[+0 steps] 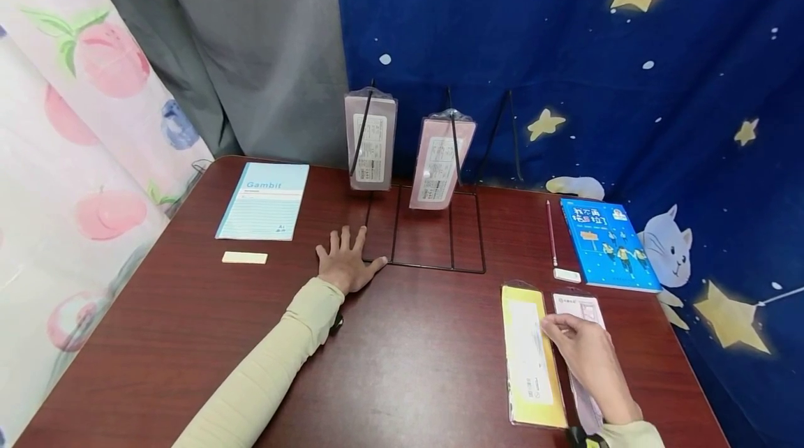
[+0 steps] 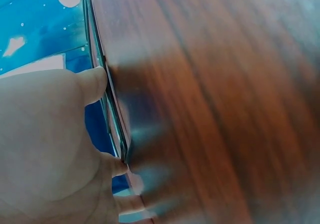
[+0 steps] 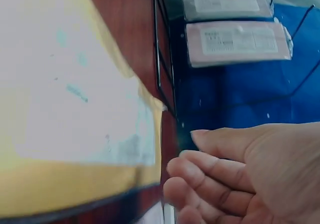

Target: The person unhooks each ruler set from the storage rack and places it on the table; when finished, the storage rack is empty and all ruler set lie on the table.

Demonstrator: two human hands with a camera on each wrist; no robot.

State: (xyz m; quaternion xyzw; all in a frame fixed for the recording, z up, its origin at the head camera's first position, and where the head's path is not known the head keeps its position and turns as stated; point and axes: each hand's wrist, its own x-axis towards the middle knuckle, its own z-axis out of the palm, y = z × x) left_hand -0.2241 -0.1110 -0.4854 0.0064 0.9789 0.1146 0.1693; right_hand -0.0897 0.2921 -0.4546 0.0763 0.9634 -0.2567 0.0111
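My left hand lies flat on the dark wooden table, fingers spread, its thumb at the front left corner of a black wire rack. In the left wrist view the hand sits against the rack wire. Two pink packets hang on the rack's pegs; a third peg is bare. My right hand rests with relaxed fingers on a pale packet beside a yellow packet. The right wrist view shows the loosely bent fingers next to the yellow packet.
A light blue "Gambit" notebook and a cream strip lie at the left. At the right are a red pen, a white eraser and a blue book. Curtains hang behind the table.
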